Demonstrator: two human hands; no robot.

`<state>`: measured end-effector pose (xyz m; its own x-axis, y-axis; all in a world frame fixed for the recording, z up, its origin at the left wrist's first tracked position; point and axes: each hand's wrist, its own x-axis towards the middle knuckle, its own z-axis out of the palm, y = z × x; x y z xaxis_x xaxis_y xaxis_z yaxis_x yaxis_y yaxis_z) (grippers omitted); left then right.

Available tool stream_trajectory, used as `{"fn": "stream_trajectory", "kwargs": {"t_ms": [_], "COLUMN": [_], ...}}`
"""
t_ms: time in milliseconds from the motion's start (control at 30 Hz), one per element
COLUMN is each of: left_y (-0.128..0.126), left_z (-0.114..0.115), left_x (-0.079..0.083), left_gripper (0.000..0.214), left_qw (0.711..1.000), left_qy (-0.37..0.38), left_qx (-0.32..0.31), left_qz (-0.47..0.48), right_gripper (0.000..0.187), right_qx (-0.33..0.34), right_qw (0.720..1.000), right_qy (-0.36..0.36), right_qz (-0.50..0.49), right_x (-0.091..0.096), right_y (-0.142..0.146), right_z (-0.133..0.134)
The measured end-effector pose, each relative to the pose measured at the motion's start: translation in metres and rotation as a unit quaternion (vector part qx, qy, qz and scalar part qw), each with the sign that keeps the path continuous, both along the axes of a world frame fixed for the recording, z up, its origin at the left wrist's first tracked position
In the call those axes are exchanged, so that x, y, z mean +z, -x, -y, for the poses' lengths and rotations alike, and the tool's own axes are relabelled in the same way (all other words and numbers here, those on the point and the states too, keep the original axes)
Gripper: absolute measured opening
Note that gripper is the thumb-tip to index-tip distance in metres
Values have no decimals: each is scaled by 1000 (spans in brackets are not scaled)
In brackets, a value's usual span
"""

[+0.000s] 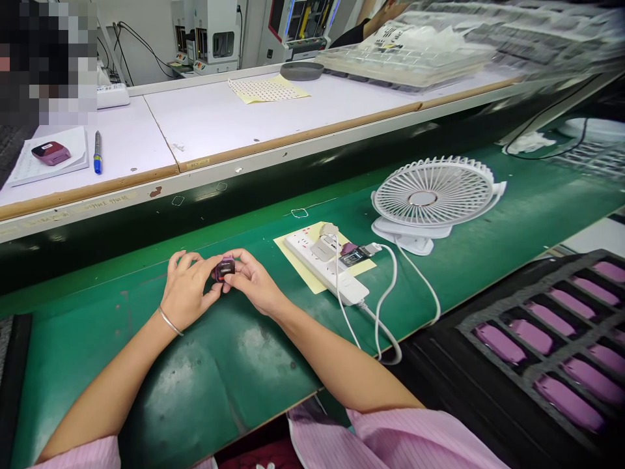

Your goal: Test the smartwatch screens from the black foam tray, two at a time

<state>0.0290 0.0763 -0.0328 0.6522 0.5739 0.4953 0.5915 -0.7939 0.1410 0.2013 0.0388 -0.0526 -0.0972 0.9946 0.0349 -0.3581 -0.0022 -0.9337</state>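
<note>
Above the green mat (254, 371), a small purple watch-like device (225, 268) with a dark, partly lit screen is held between both hands. My left hand (188, 290) grips its left edge between thumb and forefinger, the other fingers spread and raised. On the right edge, my right hand (256, 283) holds it, with the thumb at the lower part of the screen. A white power strip (315, 264) on yellow paper lies to the right of my hands, with plugs and a small dark USB module (354, 255) at it.
A white clip fan (434, 195) stands behind the power strip, and white cables (390, 286) loop over the mat's front edge. At lower right is a black foam tray (525, 374) of purple devices. The raised white shelf (205, 137) carries a pen, paper and clear trays.
</note>
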Motion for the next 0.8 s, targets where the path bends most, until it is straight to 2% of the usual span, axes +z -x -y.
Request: {"fn": "stream_trajectory", "kwargs": {"t_ms": [400, 667, 733, 800], "left_y": [1, 4, 5, 6], "left_z": [0, -2, -3, -4], "left_x": [4, 13, 16, 23], "left_gripper": [38, 39, 37, 37], "left_qw": [1000, 1000, 1000, 996], "left_qy": [-14, -13, 1, 51], "left_qx": [-6, 3, -1, -26], "left_qz": [8, -16, 5, 63], "right_gripper": [27, 41, 38, 37], "right_qx": [0, 50, 50, 42], "right_qw": [1000, 997, 997, 997], "right_qy": [-11, -50, -53, -44], "right_qz": [-12, -16, -15, -37], "right_x": [0, 1, 2, 3], "right_y": [-1, -5, -6, -7], "right_z": [0, 1, 1, 1]}}
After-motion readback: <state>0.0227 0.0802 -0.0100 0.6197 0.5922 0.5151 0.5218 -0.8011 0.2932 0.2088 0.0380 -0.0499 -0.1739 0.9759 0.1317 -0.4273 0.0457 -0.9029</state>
